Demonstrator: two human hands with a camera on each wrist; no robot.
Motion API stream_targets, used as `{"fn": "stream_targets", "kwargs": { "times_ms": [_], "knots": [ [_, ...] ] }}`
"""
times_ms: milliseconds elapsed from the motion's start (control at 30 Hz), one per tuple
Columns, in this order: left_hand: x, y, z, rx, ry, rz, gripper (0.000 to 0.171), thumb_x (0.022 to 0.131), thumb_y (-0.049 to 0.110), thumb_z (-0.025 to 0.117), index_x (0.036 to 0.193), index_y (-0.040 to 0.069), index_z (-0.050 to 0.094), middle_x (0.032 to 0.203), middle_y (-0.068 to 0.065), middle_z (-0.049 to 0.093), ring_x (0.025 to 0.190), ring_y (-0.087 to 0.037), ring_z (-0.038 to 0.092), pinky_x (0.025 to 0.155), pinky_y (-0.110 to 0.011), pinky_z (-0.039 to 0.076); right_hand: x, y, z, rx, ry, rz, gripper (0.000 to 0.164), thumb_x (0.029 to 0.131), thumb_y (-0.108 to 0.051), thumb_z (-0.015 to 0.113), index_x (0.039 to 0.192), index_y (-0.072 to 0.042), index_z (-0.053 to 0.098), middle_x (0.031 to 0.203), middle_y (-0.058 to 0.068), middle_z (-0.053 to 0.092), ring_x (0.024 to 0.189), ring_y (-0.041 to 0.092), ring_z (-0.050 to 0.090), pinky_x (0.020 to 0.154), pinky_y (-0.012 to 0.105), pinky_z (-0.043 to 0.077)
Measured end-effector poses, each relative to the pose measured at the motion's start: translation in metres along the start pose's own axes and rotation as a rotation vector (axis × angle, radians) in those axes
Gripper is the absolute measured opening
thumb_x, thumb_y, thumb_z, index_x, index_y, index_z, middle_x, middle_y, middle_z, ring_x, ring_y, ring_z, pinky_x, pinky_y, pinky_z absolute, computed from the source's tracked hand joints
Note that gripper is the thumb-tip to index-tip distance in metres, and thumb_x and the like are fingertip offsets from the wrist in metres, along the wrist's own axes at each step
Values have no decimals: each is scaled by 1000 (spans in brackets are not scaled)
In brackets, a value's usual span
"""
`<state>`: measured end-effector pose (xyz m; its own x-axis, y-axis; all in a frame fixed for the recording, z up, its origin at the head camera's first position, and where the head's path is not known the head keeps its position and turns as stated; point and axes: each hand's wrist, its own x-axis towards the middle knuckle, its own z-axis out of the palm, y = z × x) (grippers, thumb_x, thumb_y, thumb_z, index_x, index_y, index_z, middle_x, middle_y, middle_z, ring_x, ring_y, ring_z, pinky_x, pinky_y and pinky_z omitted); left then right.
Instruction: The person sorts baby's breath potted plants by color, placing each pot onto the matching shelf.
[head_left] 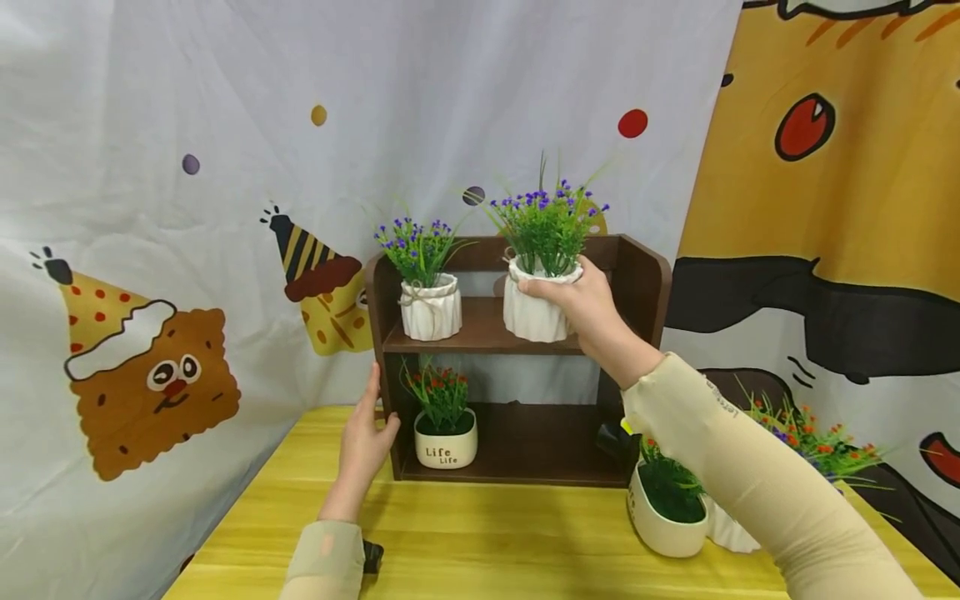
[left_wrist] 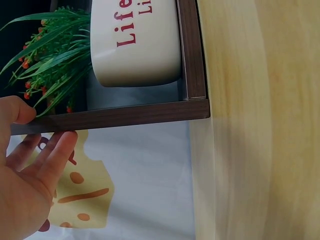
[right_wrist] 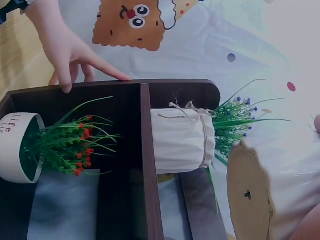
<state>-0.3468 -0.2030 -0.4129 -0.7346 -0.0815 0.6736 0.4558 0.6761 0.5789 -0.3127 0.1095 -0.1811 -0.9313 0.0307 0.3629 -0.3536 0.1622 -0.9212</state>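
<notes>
My right hand (head_left: 596, 312) grips a white fluted pot (head_left: 534, 312) of purple flowers by its rim, thumb in front. It is held in front of the upper tier of a dark brown two-tier shelf (head_left: 495, 482). In the right wrist view, the tan underside of this lifted pot (right_wrist: 247, 195) shows. My left hand (head_left: 363, 442) holds the shelf's left side panel (left_wrist: 115, 116), thumb at the inner side and fingers outside. A similar white pot (head_left: 431, 310) with twine and purple flowers stands upper left. Below it sits a cream "Life" pot (head_left: 446, 446) with red flowers.
Another cream pot (head_left: 667, 517) and a red-flowered plant (head_left: 817, 442) stand right of the shelf, partly behind my right sleeve. A small black object (head_left: 371, 557) lies beside my left sleeve on the yellow wood table (head_left: 480, 542). A printed cloth (head_left: 247, 125) hangs behind.
</notes>
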Motion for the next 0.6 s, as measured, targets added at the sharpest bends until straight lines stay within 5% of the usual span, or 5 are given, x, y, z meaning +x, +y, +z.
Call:
{"fn": "stream_targets", "kwargs": {
  "times_ms": [267, 600],
  "knots": [
    [-2, -1, 5, 8, 17, 35, 94, 84, -1, 68, 156, 33, 18, 131, -22, 56, 93, -35, 65, 68, -47, 53, 16, 3, 10, -4, 8, 33, 81, 77, -28, 82, 144, -10, 41, 130, 9, 54, 111, 25, 55, 90, 42, 49],
    [-1, 1, 1, -3, 17, 0, 94, 85, -1, 67, 156, 35, 17, 135, -21, 54, 97, -36, 64, 69, -47, 53, 35, 9, 21, 23, -23, 41, 83, 76, -29, 82, 145, -11, 38, 128, 7, 54, 110, 24, 55, 90, 42, 48]
  ]
}}
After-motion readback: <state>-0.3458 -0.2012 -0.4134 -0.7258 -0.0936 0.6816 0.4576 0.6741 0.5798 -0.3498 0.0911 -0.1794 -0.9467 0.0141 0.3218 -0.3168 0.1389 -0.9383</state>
